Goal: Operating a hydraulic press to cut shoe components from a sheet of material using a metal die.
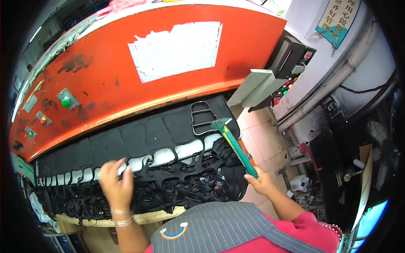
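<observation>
My right hand (260, 181) is closed round the lower end of a hammer (239, 152) with a green and yellow handle. The hammer's head is up beside a metal cutting die (202, 117), a frame with crossbars lying on a black sheet (162, 128). Curved cut lines run across the sheet. Over the near side of the bed, my left hand (116, 183) is raised with thumb and fingers apart, holding nothing. Beneath it lies a tangle of black cut-out scrap strips (168, 183), with a white surface (177, 152) showing through the gaps.
The orange press beam (105, 84) spans the far side, with a green button (66, 102) at its left. At the right end stand a grey metal bracket (258, 86) and a control box (291, 82). Dark shelving with odds and ends (301, 182) lies beyond the tiled floor (263, 141).
</observation>
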`<action>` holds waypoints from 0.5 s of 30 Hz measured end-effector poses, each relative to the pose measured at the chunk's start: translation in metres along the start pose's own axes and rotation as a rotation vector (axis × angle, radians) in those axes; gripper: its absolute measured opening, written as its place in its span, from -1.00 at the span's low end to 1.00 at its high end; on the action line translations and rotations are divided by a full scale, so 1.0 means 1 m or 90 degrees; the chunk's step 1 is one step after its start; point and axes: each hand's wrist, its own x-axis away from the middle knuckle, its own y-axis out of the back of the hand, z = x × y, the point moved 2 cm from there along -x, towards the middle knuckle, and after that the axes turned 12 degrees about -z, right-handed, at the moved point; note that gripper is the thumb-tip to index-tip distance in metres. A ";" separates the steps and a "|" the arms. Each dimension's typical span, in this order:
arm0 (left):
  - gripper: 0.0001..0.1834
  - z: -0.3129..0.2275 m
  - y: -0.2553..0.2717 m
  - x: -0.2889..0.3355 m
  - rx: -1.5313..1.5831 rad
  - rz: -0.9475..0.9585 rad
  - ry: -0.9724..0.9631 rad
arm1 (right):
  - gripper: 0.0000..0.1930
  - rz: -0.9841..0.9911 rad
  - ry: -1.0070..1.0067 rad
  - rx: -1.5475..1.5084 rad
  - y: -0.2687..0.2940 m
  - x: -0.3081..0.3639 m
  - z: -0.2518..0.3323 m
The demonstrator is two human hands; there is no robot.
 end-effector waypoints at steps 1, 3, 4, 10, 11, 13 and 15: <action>-0.72 -0.016 -0.028 -0.006 0.067 0.071 0.004 | -0.59 0.005 -0.003 0.002 0.003 -0.002 0.005; -0.61 -0.033 -0.097 0.001 0.149 0.172 -0.052 | -0.60 -0.132 0.123 -0.085 0.007 -0.008 0.013; -0.55 -0.041 -0.128 0.007 0.166 0.203 -0.086 | -0.62 -0.144 0.133 -0.123 0.002 -0.009 0.003; -0.62 -0.062 -0.240 0.034 0.164 0.310 -0.045 | -0.68 0.124 -0.241 -0.096 0.016 -0.015 -0.026; -0.69 -0.059 -0.244 0.035 0.172 0.296 -0.049 | -0.68 0.128 -0.240 -0.095 0.022 -0.014 -0.015; -0.74 -0.058 -0.250 0.040 0.182 0.283 -0.052 | -0.72 0.104 -0.348 -0.468 0.033 -0.009 0.003; -0.78 -0.060 -0.253 0.039 0.238 0.224 -0.047 | -0.71 0.104 -0.318 -0.545 0.032 -0.015 0.000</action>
